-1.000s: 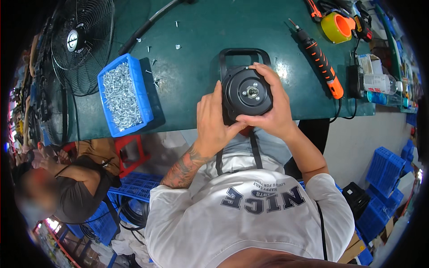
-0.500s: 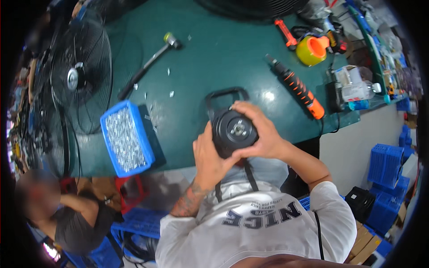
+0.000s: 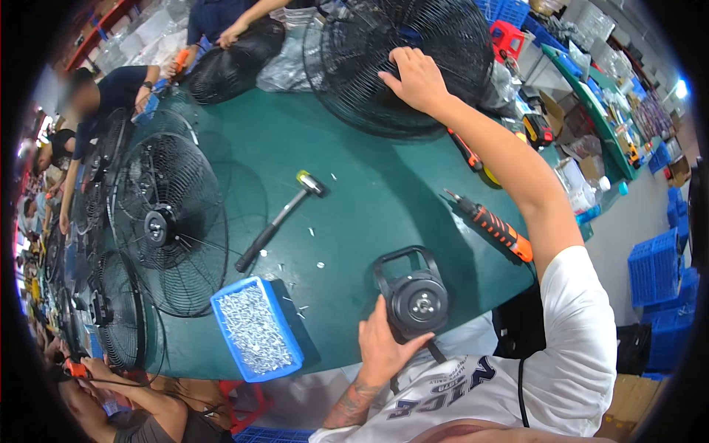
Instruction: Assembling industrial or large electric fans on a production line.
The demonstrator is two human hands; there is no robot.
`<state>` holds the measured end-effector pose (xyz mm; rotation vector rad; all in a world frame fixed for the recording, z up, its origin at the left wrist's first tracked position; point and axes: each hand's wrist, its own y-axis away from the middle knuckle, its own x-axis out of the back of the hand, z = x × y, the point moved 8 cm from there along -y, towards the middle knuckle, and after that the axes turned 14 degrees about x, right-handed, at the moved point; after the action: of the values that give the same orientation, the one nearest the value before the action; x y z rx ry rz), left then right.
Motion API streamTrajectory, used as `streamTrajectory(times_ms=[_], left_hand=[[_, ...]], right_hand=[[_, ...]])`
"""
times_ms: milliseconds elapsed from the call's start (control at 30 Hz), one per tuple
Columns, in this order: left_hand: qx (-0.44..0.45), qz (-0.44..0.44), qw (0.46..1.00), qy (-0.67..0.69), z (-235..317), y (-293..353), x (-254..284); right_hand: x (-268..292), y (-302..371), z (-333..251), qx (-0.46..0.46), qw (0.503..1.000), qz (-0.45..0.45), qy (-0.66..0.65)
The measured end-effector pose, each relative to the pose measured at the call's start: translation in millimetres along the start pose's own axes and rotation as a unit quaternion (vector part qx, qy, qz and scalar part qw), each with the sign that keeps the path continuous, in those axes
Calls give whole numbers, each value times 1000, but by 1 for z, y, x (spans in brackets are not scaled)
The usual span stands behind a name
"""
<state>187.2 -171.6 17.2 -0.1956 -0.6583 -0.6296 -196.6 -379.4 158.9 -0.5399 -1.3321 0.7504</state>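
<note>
A black fan motor [image 3: 419,304] with a loop-shaped bracket [image 3: 405,256] is at the table's near edge, its round face and central hub turned up. My left hand [image 3: 385,341] is closed around its lower left side, with the thumb along the near rim. My right arm stretches far across the table. At its end my right hand [image 3: 419,80] is over the stacked black wire fan grilles [image 3: 354,96], thumb and fingers apart; whether the fingertips hook the wires is hard to see.
Left of the motor stands a blue bin [image 3: 299,362] of small metal fasteners. Beyond it lies a hammer [image 3: 277,221]; an orange-black electric screwdriver [image 3: 498,230] is at the right. Assembled fans [image 3: 170,221] line the left side. Co-workers [image 3: 111,103] work at the far left and lower left.
My right hand has let go of the motor and moved far forward to the fan grilles. My left hand still holds the motor. The view has shifted, showing more of the table's far side.
</note>
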Motion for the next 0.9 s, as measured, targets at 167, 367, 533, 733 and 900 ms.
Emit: streamTrajectory(times_ms=[167,367,533,733,900], left_hand=[[0,-17,1000,11,4,-4,-2],[-32,27,999,0,8,3,2],[-59,54,997,3,11,8,5],[-12,39,998,50,5,20,12],[32,27,917,396,-18,6,37]], right_hand=[[-45,2,19,19,985,-118,121],[32,-30,-9,7,999,-23,23],[128,-36,-34,-144,953,87,-253],[210,17,-76,-228,555,125,-791],[254,93,-163,-171,204,157,-951]])
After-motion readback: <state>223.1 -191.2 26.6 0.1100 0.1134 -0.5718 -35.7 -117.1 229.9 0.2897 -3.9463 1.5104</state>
